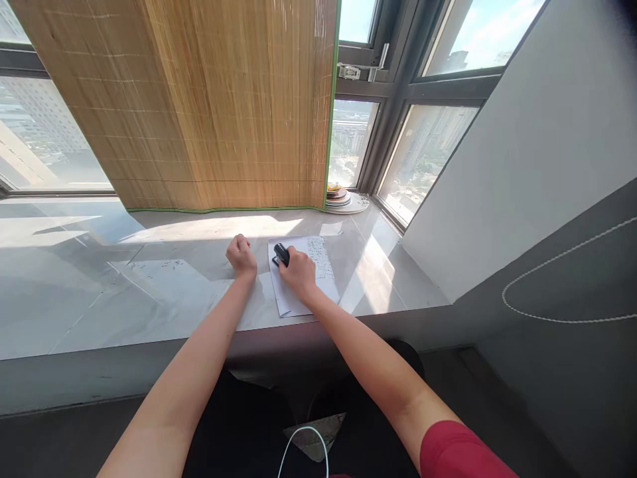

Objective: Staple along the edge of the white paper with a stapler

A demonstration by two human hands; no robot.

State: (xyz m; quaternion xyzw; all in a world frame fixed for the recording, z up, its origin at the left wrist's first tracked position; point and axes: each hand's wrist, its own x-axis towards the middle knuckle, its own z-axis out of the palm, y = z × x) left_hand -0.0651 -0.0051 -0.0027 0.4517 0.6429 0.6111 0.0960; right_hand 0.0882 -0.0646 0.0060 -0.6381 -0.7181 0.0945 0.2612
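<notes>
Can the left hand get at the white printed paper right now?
Probably yes: the left hand, in a fist, is just left of the white printed paper, with no object visible between them.

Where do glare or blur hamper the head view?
Head view: harsh sun patches on the pale grey marbled windowsill; head view: dark-framed glass windows partly washed out; head view: dark blur in the top-right corner; head view: marks on the white rectangular paper too small to read.
</notes>
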